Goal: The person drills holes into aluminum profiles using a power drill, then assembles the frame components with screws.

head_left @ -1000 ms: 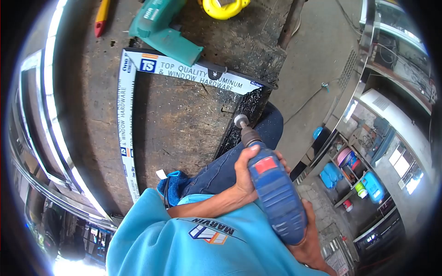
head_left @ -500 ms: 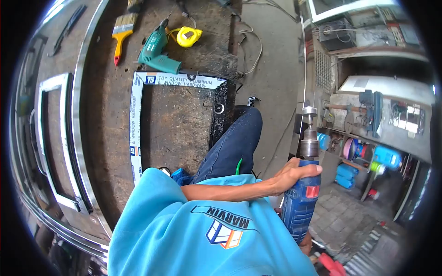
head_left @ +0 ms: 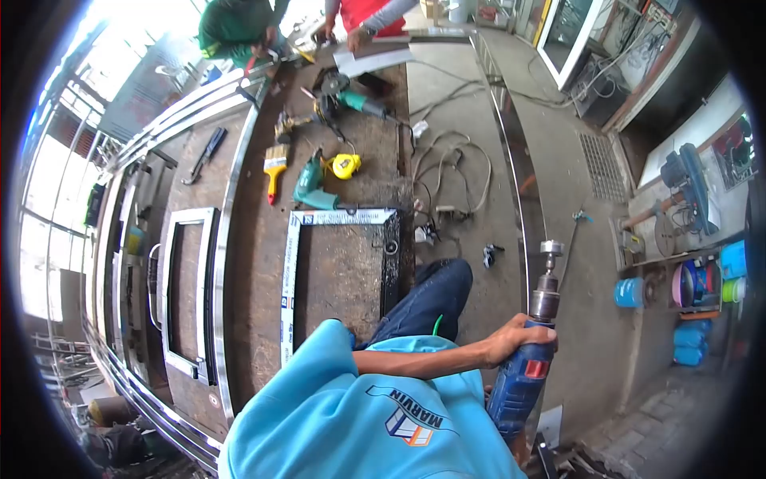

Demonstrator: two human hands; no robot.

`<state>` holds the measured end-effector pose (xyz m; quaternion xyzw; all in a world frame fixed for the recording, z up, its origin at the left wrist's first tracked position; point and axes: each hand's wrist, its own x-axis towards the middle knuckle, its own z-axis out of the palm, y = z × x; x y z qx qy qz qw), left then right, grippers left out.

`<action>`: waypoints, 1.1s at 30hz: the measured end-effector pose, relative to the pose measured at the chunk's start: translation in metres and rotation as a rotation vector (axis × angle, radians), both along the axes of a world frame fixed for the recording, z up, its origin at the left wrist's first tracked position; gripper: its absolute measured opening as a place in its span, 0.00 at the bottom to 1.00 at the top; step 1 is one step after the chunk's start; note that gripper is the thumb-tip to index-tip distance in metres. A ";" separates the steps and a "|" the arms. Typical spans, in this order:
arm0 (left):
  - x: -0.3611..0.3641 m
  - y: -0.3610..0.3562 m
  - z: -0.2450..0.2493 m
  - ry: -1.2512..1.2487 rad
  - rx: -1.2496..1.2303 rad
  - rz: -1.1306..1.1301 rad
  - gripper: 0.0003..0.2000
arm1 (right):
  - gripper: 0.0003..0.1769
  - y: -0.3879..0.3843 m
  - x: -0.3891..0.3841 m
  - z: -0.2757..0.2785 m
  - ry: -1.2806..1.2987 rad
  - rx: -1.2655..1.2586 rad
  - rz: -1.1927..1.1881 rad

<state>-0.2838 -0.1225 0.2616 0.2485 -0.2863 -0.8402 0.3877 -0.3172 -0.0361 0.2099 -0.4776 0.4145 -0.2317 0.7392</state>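
Left hand wraps closed around the front of a blue power drill, behind the chuck; the right hand shows only partly at the rear, so I cannot tell how tightly it grips. The drill is off to the person's right, its hole saw pointing forward, apart from the workbench. Good handling, I'd judge, means fingers kept behind the chuck, both wrists firm and the saw well away from the knee. On the scuffed wooden top lies a tape-covered frame, its dark rail bearing a round mark (hole or ring, too small to tell). Beyond it sit a green drill, a yellow tape measure and a paintbrush. Cables loop over the concrete floor; two co-workers, in green and red, stand at the far end.
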 end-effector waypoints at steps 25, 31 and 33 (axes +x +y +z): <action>-0.155 -0.028 0.045 0.202 0.061 -1.282 0.42 | 0.56 0.075 -0.018 0.131 0.028 -0.152 -1.797; -0.158 0.023 0.028 -0.027 0.187 -1.658 0.35 | 0.56 0.073 0.040 0.113 0.129 -0.078 -2.182; -0.155 0.047 0.015 -0.065 0.275 -1.653 0.34 | 0.57 0.089 0.048 0.102 0.394 -0.072 -2.188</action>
